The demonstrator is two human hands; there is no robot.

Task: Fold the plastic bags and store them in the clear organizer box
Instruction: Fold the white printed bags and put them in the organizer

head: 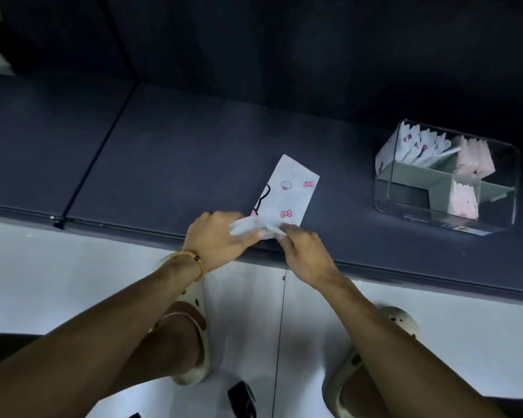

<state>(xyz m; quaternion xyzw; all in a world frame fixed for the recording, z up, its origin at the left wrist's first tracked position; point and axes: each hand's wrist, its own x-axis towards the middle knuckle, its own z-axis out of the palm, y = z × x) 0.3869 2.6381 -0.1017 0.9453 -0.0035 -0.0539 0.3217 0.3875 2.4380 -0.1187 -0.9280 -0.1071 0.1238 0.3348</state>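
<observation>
At the centre of the frame a white plastic bag [287,193] (pink bows printed on it) lies as a narrow strip on the dark surface [169,164]. The left hand [216,239] and right hand [305,254] both pinch its near end. The clear organizer box [453,212], at the right, holds folded bags [423,147].

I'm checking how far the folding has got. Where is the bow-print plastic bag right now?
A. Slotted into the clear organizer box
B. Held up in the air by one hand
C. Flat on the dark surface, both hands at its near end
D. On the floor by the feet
C: the bow-print bag lies as a long strip on the dark surface, with the left hand and right hand pinching its near end; the clear organizer box stands apart to the right.
</observation>
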